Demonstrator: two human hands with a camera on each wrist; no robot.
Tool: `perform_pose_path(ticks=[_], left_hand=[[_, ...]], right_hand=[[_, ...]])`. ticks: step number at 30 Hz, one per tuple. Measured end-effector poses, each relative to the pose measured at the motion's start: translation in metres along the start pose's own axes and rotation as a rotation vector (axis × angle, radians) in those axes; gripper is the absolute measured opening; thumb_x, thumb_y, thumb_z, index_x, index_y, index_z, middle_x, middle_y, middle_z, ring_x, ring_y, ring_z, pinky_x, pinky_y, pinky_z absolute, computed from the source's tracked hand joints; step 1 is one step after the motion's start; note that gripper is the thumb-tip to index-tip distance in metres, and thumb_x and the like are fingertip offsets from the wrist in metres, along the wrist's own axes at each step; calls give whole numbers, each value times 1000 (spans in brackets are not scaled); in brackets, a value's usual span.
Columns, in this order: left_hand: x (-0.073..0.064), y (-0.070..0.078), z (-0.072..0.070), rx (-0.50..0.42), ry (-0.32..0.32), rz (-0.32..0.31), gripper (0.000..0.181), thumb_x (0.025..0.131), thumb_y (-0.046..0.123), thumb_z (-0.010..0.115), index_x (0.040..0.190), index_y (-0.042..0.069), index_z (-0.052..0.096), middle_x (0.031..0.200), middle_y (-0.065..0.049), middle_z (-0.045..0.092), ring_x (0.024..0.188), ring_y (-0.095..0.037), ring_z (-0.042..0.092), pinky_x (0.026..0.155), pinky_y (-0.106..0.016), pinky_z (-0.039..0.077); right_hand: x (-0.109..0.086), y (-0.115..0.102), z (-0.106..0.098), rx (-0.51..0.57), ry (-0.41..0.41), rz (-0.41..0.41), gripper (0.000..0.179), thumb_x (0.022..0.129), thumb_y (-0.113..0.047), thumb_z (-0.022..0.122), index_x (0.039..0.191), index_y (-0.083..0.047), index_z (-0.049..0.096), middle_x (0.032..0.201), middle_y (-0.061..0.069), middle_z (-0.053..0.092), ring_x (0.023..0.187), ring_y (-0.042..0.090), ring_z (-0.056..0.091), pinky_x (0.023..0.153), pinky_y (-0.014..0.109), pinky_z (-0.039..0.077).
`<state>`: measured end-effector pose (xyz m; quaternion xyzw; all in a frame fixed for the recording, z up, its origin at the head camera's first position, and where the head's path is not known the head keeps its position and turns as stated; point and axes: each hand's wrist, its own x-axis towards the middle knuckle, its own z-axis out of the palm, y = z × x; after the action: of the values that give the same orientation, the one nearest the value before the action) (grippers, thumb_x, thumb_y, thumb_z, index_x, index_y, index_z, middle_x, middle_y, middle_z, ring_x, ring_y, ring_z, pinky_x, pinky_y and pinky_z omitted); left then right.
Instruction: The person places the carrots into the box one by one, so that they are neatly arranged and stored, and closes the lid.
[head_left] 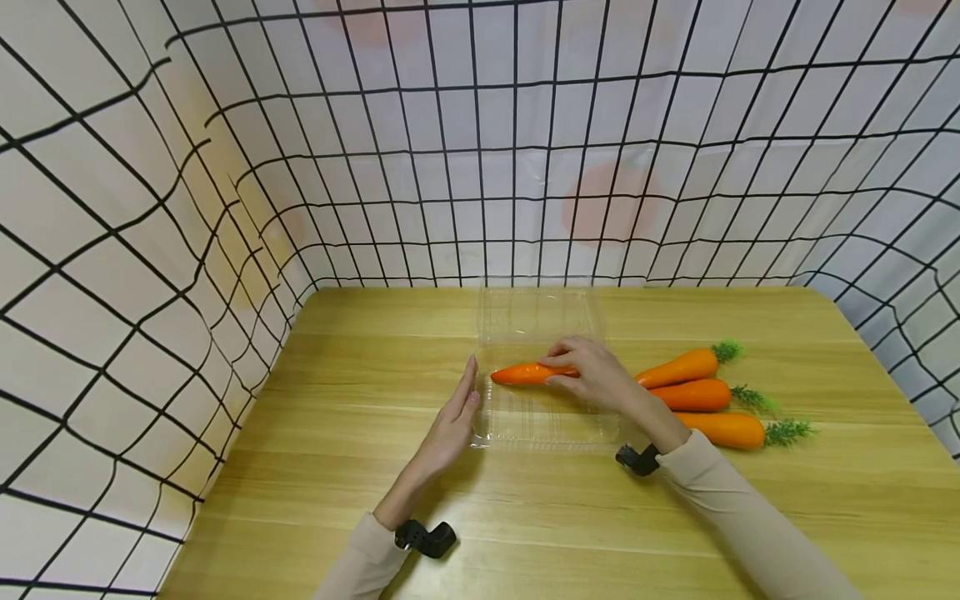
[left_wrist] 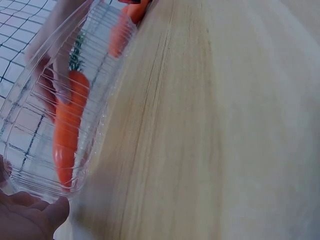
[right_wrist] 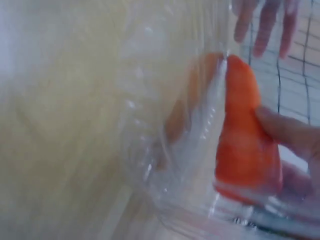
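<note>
An orange carrot [head_left: 521,374] lies lengthwise within the clear plastic clamshell box [head_left: 543,427], its tip towards the left wall. My right hand [head_left: 596,375] grips its thick end between thumb and fingers; the left wrist view shows green leaves behind that hand [left_wrist: 62,65]. Along the box's left side my left hand [head_left: 452,421] rests with fingers fairly straight, touching the outer wall. The box's lid [head_left: 540,312] is folded back at the far side. In the right wrist view the held carrot [right_wrist: 245,135] appears blurred beside the clear wall.
Right of the box lie three more carrots with green tops: an upper one [head_left: 686,367], a middle one [head_left: 701,395] and a lower one [head_left: 727,429]. White cloth with a black grid [head_left: 480,167] surrounds the wooden table [head_left: 360,358] at the back and sides.
</note>
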<state>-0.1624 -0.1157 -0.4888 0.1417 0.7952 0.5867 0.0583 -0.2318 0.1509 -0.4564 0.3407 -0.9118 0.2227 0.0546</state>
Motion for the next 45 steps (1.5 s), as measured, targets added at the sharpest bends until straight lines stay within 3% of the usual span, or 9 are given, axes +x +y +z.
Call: perform_pose_path(ticks=[12, 32, 45], left_hand=[[-1, 1, 0, -7, -8, -2, 58, 115, 13, 28, 167, 10, 4, 175, -9, 7, 162, -30, 11, 132, -50, 11], [-1, 1, 0, -3, -5, -3, 58, 115, 13, 29, 167, 10, 5, 175, -10, 7, 161, -30, 12, 132, -50, 12], [0, 1, 0, -8, -10, -9, 58, 115, 14, 28, 168, 12, 3, 175, -9, 7, 162, -30, 12, 132, -52, 12]], right_hand=[[1, 0, 9, -30, 48, -32, 33, 89, -22, 81, 119, -7, 79, 112, 10, 71, 105, 28, 62, 82, 42, 56], [1, -1, 14, -100, 105, -86, 33, 85, -23, 85, 115, -10, 81, 103, 7, 65, 91, 21, 55, 67, 29, 46], [0, -6, 1, -98, 85, 3, 35, 91, -31, 80, 118, -8, 79, 112, 9, 67, 99, 25, 61, 77, 38, 53]])
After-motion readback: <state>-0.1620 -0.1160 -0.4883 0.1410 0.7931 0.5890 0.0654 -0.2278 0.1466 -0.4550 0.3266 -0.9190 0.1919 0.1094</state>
